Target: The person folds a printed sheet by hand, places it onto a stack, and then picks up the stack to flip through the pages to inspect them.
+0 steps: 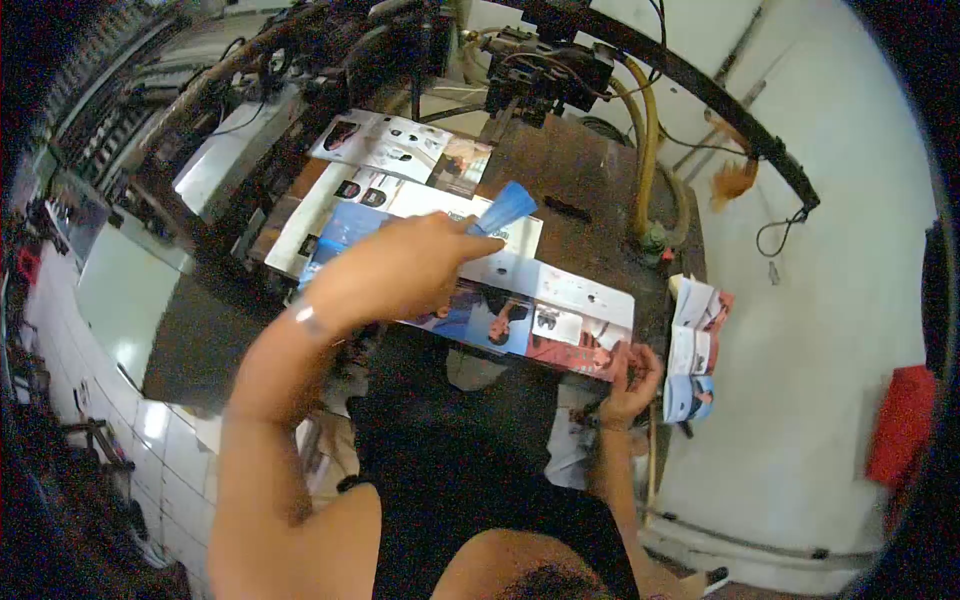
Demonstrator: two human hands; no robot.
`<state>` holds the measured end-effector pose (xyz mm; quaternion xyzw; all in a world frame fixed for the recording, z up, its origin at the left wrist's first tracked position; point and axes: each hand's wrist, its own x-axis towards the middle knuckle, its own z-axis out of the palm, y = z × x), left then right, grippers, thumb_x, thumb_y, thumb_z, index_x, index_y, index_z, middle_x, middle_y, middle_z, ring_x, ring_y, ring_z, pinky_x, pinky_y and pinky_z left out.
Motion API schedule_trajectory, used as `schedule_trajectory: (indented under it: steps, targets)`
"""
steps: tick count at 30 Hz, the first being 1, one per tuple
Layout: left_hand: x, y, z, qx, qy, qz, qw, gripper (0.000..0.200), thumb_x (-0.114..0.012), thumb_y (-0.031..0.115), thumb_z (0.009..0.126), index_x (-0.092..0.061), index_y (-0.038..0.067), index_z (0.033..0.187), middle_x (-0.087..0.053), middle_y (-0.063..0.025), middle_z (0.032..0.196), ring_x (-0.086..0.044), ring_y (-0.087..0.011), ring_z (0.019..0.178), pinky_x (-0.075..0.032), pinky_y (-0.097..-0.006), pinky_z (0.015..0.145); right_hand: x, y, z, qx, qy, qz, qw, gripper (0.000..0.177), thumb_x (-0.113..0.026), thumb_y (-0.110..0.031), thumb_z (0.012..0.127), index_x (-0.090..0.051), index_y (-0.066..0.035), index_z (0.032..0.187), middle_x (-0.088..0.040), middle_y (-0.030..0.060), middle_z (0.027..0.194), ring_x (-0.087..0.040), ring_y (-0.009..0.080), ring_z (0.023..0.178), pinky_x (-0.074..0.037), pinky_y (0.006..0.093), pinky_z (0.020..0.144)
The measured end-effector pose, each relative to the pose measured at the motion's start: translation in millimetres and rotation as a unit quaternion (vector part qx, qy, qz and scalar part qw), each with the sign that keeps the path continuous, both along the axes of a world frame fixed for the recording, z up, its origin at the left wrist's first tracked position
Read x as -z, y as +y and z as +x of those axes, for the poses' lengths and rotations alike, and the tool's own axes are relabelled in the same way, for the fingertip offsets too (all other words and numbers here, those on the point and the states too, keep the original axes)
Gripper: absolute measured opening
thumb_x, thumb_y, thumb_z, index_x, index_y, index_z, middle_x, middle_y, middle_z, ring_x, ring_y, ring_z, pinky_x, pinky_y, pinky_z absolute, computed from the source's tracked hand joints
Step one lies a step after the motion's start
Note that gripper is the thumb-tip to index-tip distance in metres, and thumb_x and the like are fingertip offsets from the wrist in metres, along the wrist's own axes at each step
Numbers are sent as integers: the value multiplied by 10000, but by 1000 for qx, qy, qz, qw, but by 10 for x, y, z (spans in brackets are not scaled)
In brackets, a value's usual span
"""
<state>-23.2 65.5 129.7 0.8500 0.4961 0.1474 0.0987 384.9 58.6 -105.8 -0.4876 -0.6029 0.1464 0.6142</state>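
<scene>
Strip (pixel 585 289) of print, white above, blue and red photos below, mid-frame, your right hand (pixel 632 388) pinching its right corner, your left hand (pixel 415 262), fingers bunched round a flared blue piece (pixel 508 205).

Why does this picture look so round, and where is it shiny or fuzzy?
Head view: dark corners and bending, probably a wide lens; head view: glare on the floor tiles; head view: speckly grain, and small print on the printed sheets looks fuzzy.

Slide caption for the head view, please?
Left hand holds a blue object over printed sheets; right hand at one corner.
</scene>
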Motion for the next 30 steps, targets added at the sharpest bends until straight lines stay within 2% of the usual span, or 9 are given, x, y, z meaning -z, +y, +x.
schedule_trajectory:
  steps: [4,7,12,16,19,22,24,28,30]
  targets:
    - [-714,-612,-532,39,-175,2,984,591,-538,-112,847,-634,57,1405,-722,-219,1175,-705,-432,1015,-550,-451,885,-208,-140,-612,-89,130,-33,987,678,-677,-394,1020,-423,13,1499,-548,177,1433,-592,279,1250,-484,409,1071]
    - [-705,-812,-916,51,-340,22,939,629,-664,22,814,-580,-89,1427,-720,-237,1273,-729,-305,1113,-510,-348,1013,-346,-114,-1176,-230,262,-117,930,790,-580,-524,1041,-327,-6,1581,-439,182,1560,-548,303,1312,-479,428,1088]
    - [-34,-840,-1174,-81,-521,-107,843,603,-666,60,881,-549,-116,1445,-684,-226,1339,-666,-258,1218,-458,-365,1110,696,95,-1026,-481,641,-169,574,953,-374,-766,993,-293,-55,1622,-478,208,1524,-528,386,1357,-490,495,1089]
    - [585,-651,-1160,-70,-542,-194,815,599,-602,-19,932,-496,-51,1521,-673,-193,1365,-645,-218,1231,-452,-339,1109,-416,-361,-1215,-491,538,-279,626,1424,-442,-1035,668,-230,-22,1645,-334,191,1675,-395,369,1503,-337,551,1224]
    - [977,-492,-1043,-63,-568,-253,781,645,-605,-53,918,-468,-33,1549,-631,-191,1423,-627,-222,1254,-449,-349,1115,-428,-472,-1161,-359,348,-342,795,792,-739,-288,946,-357,-9,1580,-526,161,1538,-525,308,1408,-419,460,1183]
    - [1082,-388,-880,-17,-616,-201,762,899,-604,-104,882,-178,13,1664,-529,-199,1526,-615,-257,1283,-442,-368,1129,-360,-494,-1100,-266,342,-352,830,698,-649,55,848,-447,7,1515,-629,121,1425,-599,282,1318,-449,407,1144]
    - [1112,-330,-872,-4,-610,-220,761,975,-593,-126,880,-50,24,1677,-522,-194,1520,-587,-272,1319,-460,-371,1113,-539,-468,-1154,-243,304,-273,880,685,-646,37,837,-471,7,1498,-650,113,1391,-605,266,1305,-441,399,1143]
    - [1657,-83,-1036,-94,-566,-220,789,721,-621,-103,902,-330,-13,1556,-582,-158,1433,-594,-241,1289,-451,-347,1104,-652,-265,-1022,-126,-12,-157,979,603,-661,10,877,-507,0,1460,-650,98,1375,-596,220,1282,-420,385,1140]
    - [1904,124,-1034,-15,-564,-152,811,576,-624,-90,908,-451,-9,1451,-608,-132,1378,-595,-228,1277,-450,-348,1098,-639,-180,-1008,-145,72,-147,976,609,-671,44,887,-480,5,1464,-636,87,1380,-578,181,1283,-416,369,1136]
